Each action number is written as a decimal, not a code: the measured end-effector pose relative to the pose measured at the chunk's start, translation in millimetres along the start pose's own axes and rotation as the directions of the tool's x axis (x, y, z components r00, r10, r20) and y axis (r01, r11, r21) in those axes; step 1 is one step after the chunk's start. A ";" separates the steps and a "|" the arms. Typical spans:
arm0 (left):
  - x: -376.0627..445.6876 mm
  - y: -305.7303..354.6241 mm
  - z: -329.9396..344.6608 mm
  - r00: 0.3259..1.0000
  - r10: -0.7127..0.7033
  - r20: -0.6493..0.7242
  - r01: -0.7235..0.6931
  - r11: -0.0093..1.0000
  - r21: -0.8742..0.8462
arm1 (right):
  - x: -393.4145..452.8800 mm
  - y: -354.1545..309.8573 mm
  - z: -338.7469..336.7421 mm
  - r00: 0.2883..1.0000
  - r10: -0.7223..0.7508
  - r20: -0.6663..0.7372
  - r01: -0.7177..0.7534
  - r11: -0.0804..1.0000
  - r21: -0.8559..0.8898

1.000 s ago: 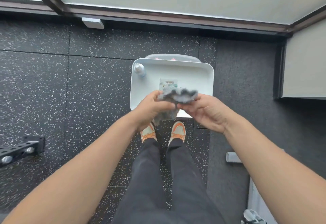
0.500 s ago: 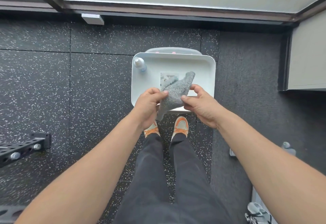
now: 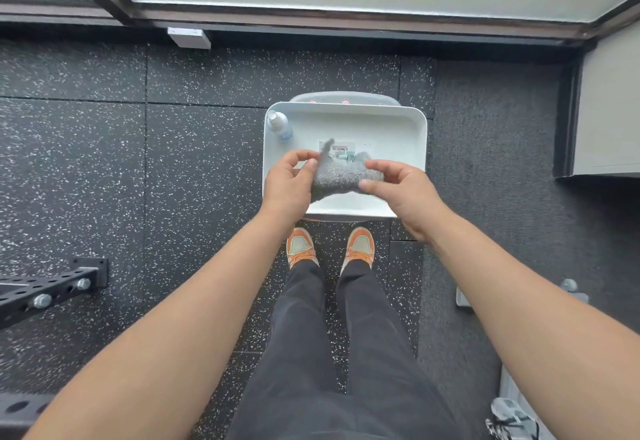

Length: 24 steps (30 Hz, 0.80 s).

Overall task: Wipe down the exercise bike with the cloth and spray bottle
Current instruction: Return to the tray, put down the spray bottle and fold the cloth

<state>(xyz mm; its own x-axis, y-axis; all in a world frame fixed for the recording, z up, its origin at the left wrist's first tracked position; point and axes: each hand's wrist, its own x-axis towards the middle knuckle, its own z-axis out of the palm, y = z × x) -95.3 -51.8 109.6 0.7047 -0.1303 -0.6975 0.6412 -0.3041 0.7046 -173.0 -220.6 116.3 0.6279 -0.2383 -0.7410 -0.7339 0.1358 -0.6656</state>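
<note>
While I hold the grey cloth (image 3: 341, 176) over the white tray (image 3: 391, 128), my left hand (image 3: 289, 185) pinches its left edge between thumb and fingertips and my right hand (image 3: 398, 190) pinches the right edge the same way, so the fabric hangs bunched between them. Both pinches are shallow, and if either slips as I fold or shake it out, I expect the cloth to drop into the tray or past its near rim onto the speckled floor (image 3: 138, 197) by my shoes (image 3: 360, 244), picking up grit I would then rub onto the bike. The spray bottle (image 3: 278, 126) stands in the tray's far left corner, near my left hand; a careless swing of the cloth or my wrist could tip it over. I cannot see the exercise bike itself from here, so I would have to turn away with both things in hand, another chance to fumble one.
</note>
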 end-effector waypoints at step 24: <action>44.0 24.3 4.5 0.858 0.447 0.254 -0.487 0.552 0.677 | 20.3 -8.9 -2.5 0.948 -0.238 -0.211 0.129 0.894 -0.428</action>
<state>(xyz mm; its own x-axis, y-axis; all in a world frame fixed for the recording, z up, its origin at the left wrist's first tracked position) -50.0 -69.2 95.4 0.8140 -0.4869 -0.3168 -0.1954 -0.7430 0.6401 -154.4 -229.1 107.3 0.7150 -0.4612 -0.5254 -0.6865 -0.3212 -0.6523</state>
